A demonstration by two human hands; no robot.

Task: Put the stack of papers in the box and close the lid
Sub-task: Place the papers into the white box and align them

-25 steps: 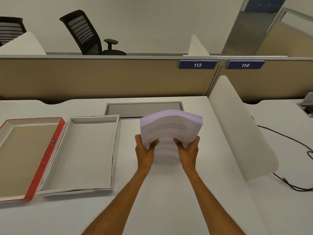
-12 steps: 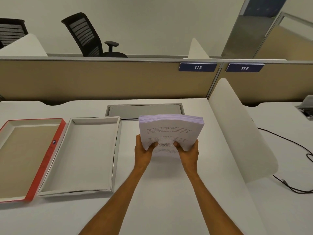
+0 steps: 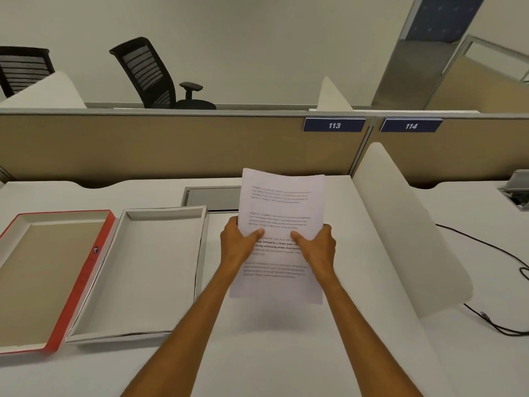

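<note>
both forearms are reaching straight forward over the desk point(image 3: 286, 353). the left hand point(image 3: 239, 245) and right hand point(image 3: 316, 247) are gripping the stack of papers point(image 3: 282, 207) by its sides, thumbs pressing on the printed top sheet, holding it above the desk, just right of the open box point(image 3: 137, 270) and its red lid point(image 3: 83, 276).

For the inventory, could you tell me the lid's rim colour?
Red-orange, on the lid in the head view.
</note>
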